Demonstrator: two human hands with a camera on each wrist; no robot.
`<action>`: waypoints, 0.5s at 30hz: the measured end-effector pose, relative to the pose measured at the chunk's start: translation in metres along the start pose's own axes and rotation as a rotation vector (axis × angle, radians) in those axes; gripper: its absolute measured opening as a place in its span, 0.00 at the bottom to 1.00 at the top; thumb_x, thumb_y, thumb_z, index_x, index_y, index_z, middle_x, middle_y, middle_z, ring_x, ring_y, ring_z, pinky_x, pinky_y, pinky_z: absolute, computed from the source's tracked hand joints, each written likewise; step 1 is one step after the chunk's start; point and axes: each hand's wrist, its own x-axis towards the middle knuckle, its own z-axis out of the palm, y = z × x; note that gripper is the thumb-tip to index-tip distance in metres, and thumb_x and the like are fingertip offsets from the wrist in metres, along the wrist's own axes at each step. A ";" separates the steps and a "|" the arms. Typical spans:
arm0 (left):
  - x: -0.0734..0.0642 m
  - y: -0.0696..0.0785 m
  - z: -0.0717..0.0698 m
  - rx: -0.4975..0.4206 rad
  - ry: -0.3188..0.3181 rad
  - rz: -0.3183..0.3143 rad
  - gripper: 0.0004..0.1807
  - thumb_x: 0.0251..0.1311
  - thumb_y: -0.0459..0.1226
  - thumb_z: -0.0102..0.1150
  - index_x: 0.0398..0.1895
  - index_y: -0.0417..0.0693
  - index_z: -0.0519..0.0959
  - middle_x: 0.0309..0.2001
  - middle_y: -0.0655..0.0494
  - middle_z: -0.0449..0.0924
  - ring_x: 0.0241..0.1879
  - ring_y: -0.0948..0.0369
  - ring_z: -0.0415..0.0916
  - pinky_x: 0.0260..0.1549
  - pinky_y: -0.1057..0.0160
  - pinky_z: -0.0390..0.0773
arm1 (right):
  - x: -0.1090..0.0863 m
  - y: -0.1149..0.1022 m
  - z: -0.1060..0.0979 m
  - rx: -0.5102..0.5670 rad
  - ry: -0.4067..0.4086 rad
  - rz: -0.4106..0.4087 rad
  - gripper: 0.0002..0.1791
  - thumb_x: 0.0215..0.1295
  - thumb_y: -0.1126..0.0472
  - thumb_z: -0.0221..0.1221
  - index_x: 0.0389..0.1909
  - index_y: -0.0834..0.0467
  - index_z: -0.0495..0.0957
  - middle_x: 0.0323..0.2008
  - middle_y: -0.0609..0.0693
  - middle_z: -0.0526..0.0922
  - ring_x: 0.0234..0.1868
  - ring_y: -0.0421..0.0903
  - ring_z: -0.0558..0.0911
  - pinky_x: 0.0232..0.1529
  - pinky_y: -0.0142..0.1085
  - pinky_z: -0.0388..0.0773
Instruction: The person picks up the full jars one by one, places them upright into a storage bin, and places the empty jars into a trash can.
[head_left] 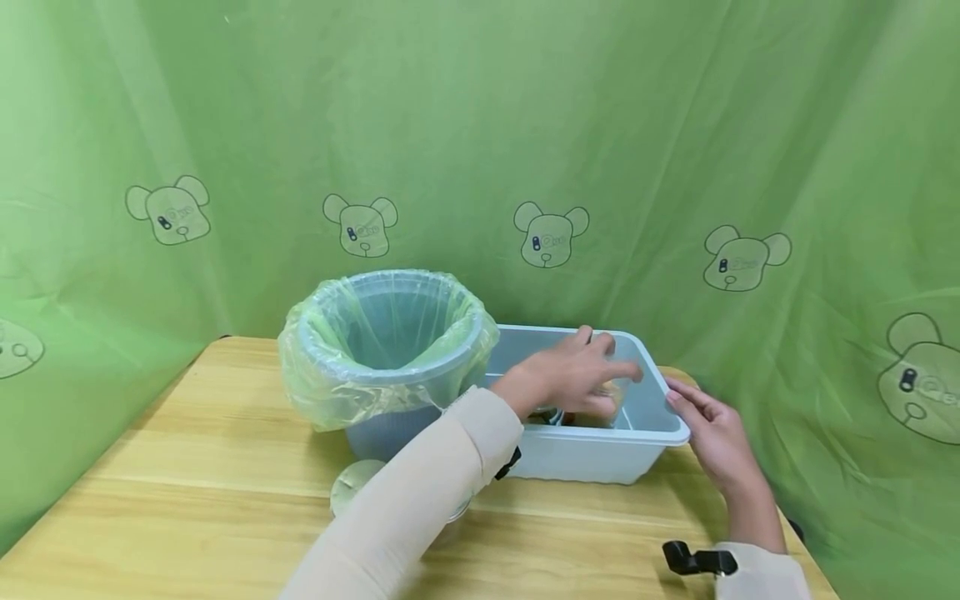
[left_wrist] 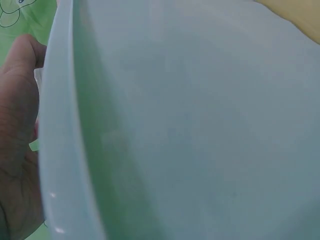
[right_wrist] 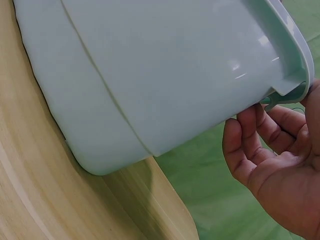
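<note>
My left hand reaches over the front rim into a pale blue plastic tub. Its fingers are spread around a partly hidden clear and brownish item inside; whether they grip it is not plain. The left wrist view has this hand behind the tub's rim, with a sliver of clear plastic beside the fingers. At the tub's right end, my right hand pinches the rim, thumb on top. In the right wrist view, that hand's fingers are curled beneath the rim.
Left of the tub stands a blue bin lined with a translucent green bag. In front of it, a pale round thing and a clear container are partly covered by my left sleeve. Green curtain surrounds the wooden table.
</note>
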 end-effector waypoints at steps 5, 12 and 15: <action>0.002 -0.001 0.000 0.004 0.002 -0.011 0.31 0.65 0.48 0.53 0.73 0.77 0.65 0.66 0.53 0.63 0.54 0.57 0.59 0.46 0.64 0.67 | 0.001 -0.001 0.000 0.004 -0.001 -0.007 0.34 0.77 0.47 0.56 0.74 0.62 0.66 0.52 0.31 0.78 0.47 0.32 0.82 0.43 0.28 0.83; 0.002 0.002 0.000 0.001 -0.006 -0.026 0.30 0.67 0.49 0.51 0.73 0.76 0.65 0.71 0.52 0.61 0.57 0.56 0.59 0.48 0.63 0.68 | 0.000 -0.001 0.001 -0.009 -0.004 0.004 0.34 0.77 0.46 0.56 0.75 0.61 0.66 0.53 0.31 0.76 0.48 0.31 0.81 0.44 0.28 0.82; 0.001 0.003 0.000 0.021 -0.008 -0.036 0.30 0.68 0.49 0.49 0.74 0.77 0.63 0.73 0.52 0.59 0.61 0.55 0.59 0.53 0.61 0.68 | 0.000 0.000 0.001 0.008 -0.005 0.004 0.34 0.77 0.47 0.56 0.75 0.62 0.66 0.54 0.32 0.77 0.49 0.32 0.81 0.44 0.28 0.82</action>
